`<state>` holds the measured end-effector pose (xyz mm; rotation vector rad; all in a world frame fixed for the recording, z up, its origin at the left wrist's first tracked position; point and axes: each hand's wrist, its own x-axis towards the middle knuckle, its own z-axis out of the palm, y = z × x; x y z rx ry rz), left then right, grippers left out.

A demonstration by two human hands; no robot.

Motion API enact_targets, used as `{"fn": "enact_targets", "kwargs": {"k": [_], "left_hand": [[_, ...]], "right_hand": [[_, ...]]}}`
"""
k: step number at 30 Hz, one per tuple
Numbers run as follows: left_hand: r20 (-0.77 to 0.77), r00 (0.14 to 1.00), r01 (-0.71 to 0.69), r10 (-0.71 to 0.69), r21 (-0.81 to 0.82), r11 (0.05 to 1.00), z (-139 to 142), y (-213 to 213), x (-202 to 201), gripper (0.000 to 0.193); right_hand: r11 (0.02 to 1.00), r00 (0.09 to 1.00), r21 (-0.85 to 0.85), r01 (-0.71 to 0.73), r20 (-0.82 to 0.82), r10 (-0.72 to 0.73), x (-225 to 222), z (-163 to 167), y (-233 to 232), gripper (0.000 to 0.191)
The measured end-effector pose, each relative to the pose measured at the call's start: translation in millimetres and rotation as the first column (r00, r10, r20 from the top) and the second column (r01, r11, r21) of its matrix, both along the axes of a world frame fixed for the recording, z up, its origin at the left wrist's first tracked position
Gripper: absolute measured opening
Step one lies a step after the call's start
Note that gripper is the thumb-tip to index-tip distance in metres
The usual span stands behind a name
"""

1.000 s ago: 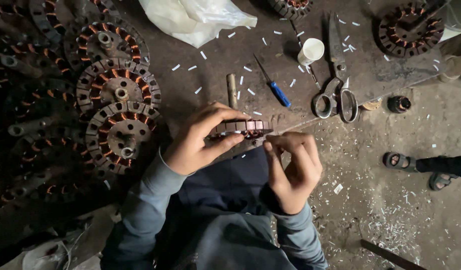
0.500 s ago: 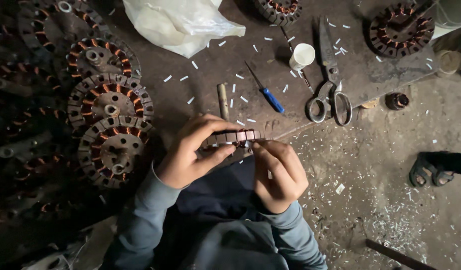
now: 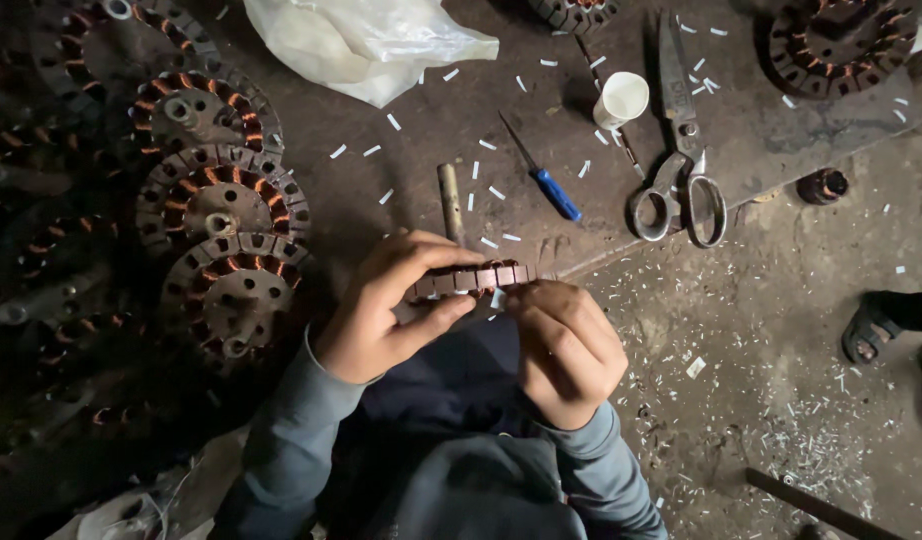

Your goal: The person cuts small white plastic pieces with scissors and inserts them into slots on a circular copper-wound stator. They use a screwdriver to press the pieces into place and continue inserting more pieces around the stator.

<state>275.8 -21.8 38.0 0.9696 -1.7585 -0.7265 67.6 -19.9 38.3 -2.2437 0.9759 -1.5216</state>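
at the left of the frame, wound copper stators (image 3: 221, 200) lie stacked. at centre, the left hand (image 3: 386, 305) clamps its fingers around a slotted stator core (image 3: 471, 278), held edge-on; the right hand (image 3: 566, 345) pinches the core's right end. upper right lie a blue screwdriver (image 3: 553, 190), a white cup (image 3: 621, 98) and scissors (image 3: 681, 170).

- Dark board (image 3: 781, 150) on the gritty floor (image 3: 781, 400).
- Scissors (image 3: 681, 170) on the board.
- Screwdriver (image 3: 546, 180) left of scissors.
- White cup (image 3: 621, 98) just above-left of scissors.
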Motion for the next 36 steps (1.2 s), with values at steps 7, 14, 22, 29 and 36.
{"fn": "enact_targets", "kwargs": {"k": [7,14,22,29,36], "left_hand": [[0.017,1.0,-0.02,0.019,0.023,1.0,0.0,0.8,-1.3,0.032],[0.035,0.999,-0.027,0.027,-0.002,1.0,2.6,-1.8,-3.5,0.033],[0.026,0.999,-0.038,0.039,-0.023,0.999,6.1,-0.3,-7.4,0.032],[0.054,0.997,-0.056,0.058,-0.035,0.998,8.3,2.1,-13.0,0.034],[0.022,0.999,0.048,-0.047,-0.08,0.996,8.7,2.8,-6.0,0.051]], "right_hand": [[0.996,0.997,-0.087,0.023,-0.075,-0.029,1.6,-2.7,0.4,0.028],[0.978,0.968,-0.2,0.053,-0.229,-0.099,7.1,2.5,0.4,0.027],[0.949,0.896,-0.255,-0.183,-0.44,0.055,-15.7,15.1,-15.7,0.023],[0.937,0.807,-0.256,-0.239,-0.589,0.045,-20.0,30.8,-13.5,0.031],[0.944,0.856,-0.311,-0.107,-0.512,-0.072,-1.0,27.1,-0.3,0.035]]}}
